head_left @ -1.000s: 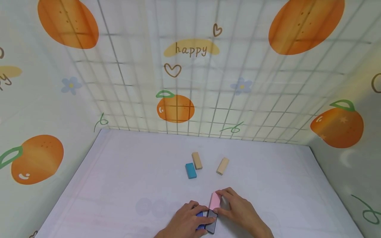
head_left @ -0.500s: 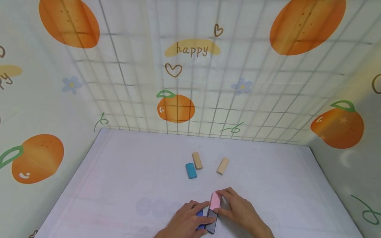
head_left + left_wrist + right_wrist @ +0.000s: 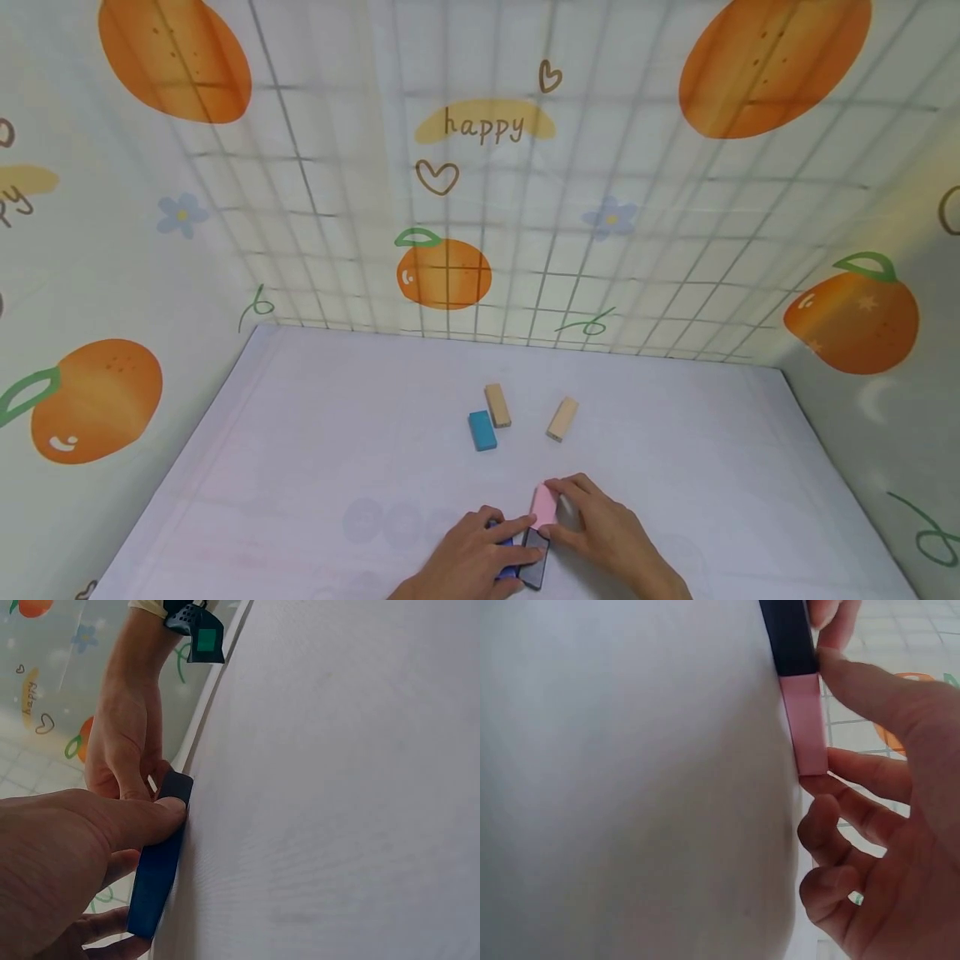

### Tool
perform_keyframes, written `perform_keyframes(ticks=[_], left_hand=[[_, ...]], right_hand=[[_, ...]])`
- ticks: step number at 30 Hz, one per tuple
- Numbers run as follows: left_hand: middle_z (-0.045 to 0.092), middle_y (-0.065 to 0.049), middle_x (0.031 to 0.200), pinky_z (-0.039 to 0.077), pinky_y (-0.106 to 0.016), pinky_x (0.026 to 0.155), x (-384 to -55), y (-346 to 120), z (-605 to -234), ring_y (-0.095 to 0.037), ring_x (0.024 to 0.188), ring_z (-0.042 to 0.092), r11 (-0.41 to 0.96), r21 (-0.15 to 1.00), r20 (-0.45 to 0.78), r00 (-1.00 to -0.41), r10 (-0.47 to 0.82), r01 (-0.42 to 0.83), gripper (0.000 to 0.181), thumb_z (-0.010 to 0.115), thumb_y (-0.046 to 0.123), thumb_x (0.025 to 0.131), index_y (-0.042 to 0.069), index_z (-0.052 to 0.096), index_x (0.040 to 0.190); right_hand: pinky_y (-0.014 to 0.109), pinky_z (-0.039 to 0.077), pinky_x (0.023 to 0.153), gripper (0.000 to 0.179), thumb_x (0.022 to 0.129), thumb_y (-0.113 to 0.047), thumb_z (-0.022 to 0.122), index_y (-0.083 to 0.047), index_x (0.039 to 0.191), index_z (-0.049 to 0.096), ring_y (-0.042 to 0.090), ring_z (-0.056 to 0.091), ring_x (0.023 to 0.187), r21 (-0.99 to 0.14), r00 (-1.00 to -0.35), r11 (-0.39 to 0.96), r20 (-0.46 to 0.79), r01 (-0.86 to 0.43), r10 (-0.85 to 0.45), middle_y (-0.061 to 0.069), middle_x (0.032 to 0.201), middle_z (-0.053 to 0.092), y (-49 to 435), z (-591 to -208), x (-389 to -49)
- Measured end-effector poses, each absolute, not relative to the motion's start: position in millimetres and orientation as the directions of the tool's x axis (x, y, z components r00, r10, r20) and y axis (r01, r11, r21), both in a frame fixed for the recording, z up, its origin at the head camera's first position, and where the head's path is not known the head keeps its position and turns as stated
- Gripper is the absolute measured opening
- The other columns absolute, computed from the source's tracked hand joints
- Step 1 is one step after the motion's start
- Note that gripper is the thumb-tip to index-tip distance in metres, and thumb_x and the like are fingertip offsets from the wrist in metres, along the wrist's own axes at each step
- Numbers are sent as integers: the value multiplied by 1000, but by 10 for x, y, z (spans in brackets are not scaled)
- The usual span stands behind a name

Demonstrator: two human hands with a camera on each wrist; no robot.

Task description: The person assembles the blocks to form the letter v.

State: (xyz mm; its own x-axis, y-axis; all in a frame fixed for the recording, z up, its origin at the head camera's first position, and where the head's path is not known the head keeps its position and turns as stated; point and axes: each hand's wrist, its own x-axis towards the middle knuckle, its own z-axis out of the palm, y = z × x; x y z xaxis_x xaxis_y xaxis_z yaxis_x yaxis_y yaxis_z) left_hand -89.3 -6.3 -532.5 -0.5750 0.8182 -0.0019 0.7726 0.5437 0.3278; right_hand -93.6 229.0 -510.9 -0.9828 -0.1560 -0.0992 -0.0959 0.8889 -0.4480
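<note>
At the near middle of the table, my right hand (image 3: 607, 525) pinches a pink block (image 3: 543, 502) between thumb and fingertips. The pink block's near end meets a dark grey-black block (image 3: 533, 573), and the right wrist view shows the two end to end. My left hand (image 3: 468, 550) holds a deep-blue block (image 3: 156, 877) lying left of the dark one, its thumb along the edge. One left finger reaches to the seam between the pink and dark blocks, while another lies across the dark block. Much of the blue block is hidden under the left hand in the head view.
Farther back on the white table (image 3: 322, 433) lie a light-blue block (image 3: 482, 431), a wooden block (image 3: 497, 405) close beside it, and a second wooden block (image 3: 562, 419) to their right. Patterned cloth walls (image 3: 480, 200) enclose the table at the back and both sides.
The left hand's upper finger lifts a little, then comes down to the right at the seam of the pink and dark blocks. The blocks and right hand stay nearly still.
</note>
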Motion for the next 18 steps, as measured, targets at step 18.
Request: perform_keyframes(ticks=[18], left_hand=[[33,9,162,46,-37,102,-967,33,-5312,-15,132,45,561,282,-26,-578,816,779,77,59,61,95,34,29,160]], right_hand=[[23,39,52,51,87,-38,80,-16,131,66,1,43,65,-507,-991,854,1,-116,-133,-5,116,61,2551,-5059,-985]])
